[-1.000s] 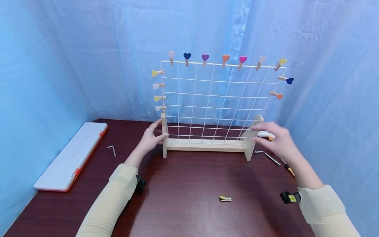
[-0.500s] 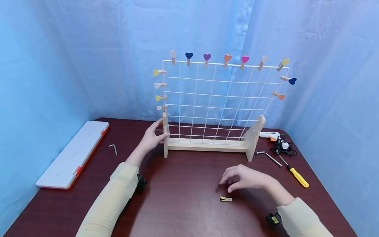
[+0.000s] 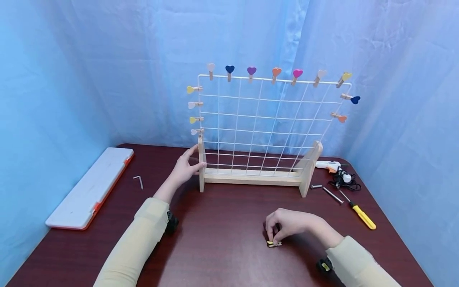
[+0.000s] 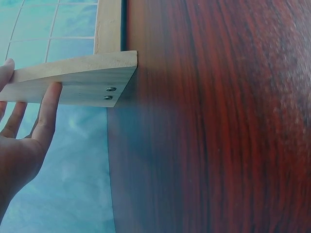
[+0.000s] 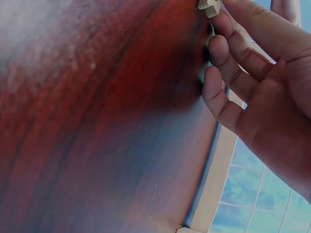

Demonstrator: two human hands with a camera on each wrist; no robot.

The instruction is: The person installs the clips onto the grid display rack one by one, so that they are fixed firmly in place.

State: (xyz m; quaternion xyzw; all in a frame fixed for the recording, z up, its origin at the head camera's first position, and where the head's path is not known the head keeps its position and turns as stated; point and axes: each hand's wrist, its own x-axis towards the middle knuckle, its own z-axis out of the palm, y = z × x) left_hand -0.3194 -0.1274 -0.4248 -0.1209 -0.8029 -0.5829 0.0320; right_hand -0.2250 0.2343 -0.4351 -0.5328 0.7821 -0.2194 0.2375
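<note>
A white wire grid [image 3: 265, 107] stands upright in a pale wooden stand [image 3: 251, 178], heart-topped clothespins [image 3: 252, 71] clipped along its top and both sides. With thumb and fingers, my left hand [image 3: 181, 171] holds the stand's left side panel [image 3: 201, 167]. In the left wrist view, the fingers lie against the outer face of that panel [image 4: 87, 85], near two screw heads [image 4: 110, 92]. Low on the table, my right hand [image 3: 290, 221] pinches a clothespin with a yellow heart [image 3: 270, 242]. Only the wooden end of this clothespin [image 5: 210, 7] shows in the right wrist view.
Left of the stand lie a white case [image 3: 91, 187] with orange edging and a hex key [image 3: 139, 181]. To the right are a white glue gun [image 3: 328, 164] with its black cord [image 3: 345, 182], bolts [image 3: 333, 195] and a yellow-handled screwdriver [image 3: 363, 216]. Blue curtains [image 3: 161, 71] surround the table.
My right hand has come from the stand's right panel down to the table and taken the yellow-heart clothespin between its fingers. The left hand stays on the left panel.
</note>
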